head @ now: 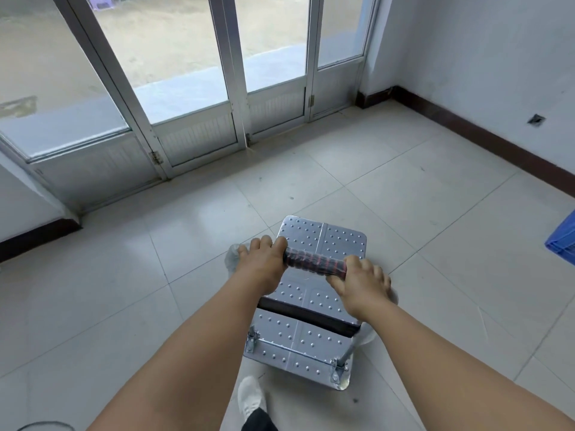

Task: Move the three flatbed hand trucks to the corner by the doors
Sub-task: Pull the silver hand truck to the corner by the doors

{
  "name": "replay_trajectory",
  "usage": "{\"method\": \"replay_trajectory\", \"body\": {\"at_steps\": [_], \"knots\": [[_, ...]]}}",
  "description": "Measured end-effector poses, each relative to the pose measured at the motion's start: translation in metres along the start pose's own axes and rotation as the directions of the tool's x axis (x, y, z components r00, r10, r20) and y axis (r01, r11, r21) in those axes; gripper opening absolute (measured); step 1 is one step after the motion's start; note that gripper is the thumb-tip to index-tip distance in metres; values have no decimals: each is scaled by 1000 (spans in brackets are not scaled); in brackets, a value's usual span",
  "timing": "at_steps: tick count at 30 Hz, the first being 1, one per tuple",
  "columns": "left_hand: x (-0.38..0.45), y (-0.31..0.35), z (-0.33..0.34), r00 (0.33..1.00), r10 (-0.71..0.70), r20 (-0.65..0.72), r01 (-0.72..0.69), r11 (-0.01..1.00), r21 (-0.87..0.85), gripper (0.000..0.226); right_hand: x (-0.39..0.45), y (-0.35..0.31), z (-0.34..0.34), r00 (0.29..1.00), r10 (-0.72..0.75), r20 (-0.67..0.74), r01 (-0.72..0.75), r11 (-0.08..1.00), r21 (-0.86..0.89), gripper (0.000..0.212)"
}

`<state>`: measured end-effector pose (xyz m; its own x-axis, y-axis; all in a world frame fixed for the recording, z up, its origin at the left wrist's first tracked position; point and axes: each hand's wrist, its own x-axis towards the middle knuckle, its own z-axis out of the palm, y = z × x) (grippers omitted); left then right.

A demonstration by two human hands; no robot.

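the flatbed hand truck (311, 293) sat low and centre in the frame on the tiled floor (389, 188), its long axis running from the bottom of the picture up toward the glass doors (217, 88) and tipped slightly to the right. its deck was bright silver metal studded with raised dots, with a dark band across the middle and hinge brackets at the near end. the handle (315, 265), wrapped in black with red stripes, crossed above the deck. the left hand (263, 264) was wrapped round the handle's left end and the right hand (362, 286) round its right end, both clamped on, well apart along the bar, and about equally near it. the truck lay straight ahead of the hands, so a push would likely send it up the frame; the corner where doors met the white wall (466, 57) lay at upper right, so i judged a rightward steer was needed. a blue crate (563, 237) showed at the right edge, a white shoe (250, 396) at the bottom.
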<state>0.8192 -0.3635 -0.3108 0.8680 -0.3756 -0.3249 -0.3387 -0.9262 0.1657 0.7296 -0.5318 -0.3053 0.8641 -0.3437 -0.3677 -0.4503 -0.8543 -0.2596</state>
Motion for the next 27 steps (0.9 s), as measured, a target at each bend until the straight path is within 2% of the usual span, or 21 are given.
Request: {"method": "replay_trajectory", "body": {"at_steps": [8,15,27], "knots": [[122,-14,-52,989,135,55,-135,991,-18,31,105,-35,-40,992,129,-1,-129,991,19,45],[223,-26,-84,975,215,48,-215,977,-8,32,189,-61,-68,978,208,2,-207,977,52,44],[398,-17,-144,942,331,54,-334,940,69,33,344,-77,-125,962,273,-6,-271,956,111,45]]}}
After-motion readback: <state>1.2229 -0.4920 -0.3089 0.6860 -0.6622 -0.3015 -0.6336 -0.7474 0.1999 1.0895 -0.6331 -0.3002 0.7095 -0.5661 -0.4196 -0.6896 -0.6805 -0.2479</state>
